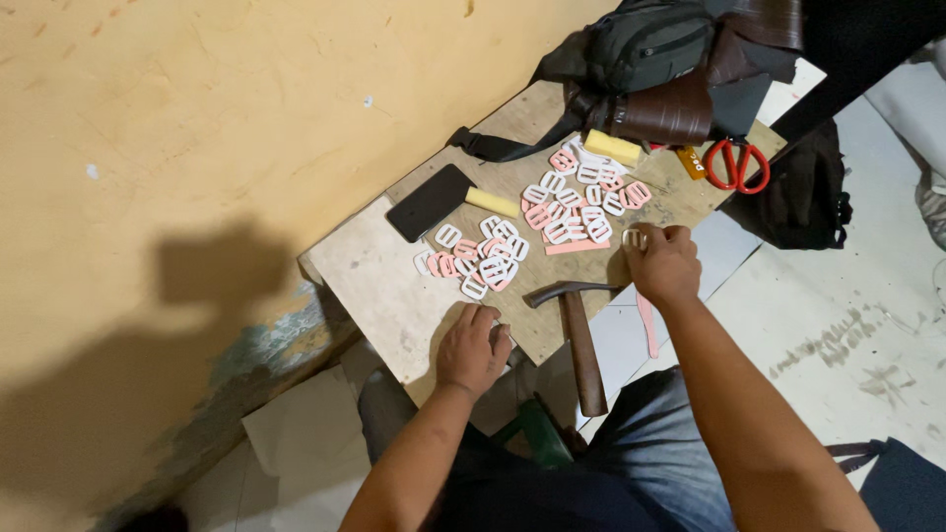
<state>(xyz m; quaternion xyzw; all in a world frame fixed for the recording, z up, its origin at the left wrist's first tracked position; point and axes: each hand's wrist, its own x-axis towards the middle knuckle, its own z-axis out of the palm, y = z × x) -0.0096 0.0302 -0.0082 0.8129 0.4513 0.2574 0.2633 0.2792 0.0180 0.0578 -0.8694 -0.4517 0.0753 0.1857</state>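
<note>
Buckle [634,237], white slider type, pinched in right hand [662,264] at the near desk [374,276] edge, fingers curled tight around it; how much of it is inside the grip, can't tell. Left hand [472,347] rests knuckles-up on the near desk edge, fingers bent under, something small and pale peeking out at the fingertips, can't tell what. Hammer [576,335] lies between the hands, head on the desk, wooden handle sticking out past the edge toward the person. Pink strip [646,325] hangs off the edge just below the right hand. Further up: two loose piles of white and pink buckles, smaller pile [481,256] near the left hand, bigger pile [581,202] above the right. Pink strap piece [576,246] lies along the bigger pile's lower side. Black flat rectangle [429,202] left of the piles, touching a yellow block [491,202]; second yellow block [612,147] at the far pile. Red-handled scissors [737,165] at the far right corner. Dark bags [655,49] heaped at the far end. Yellow wall [197,148] left of the desk.
</note>
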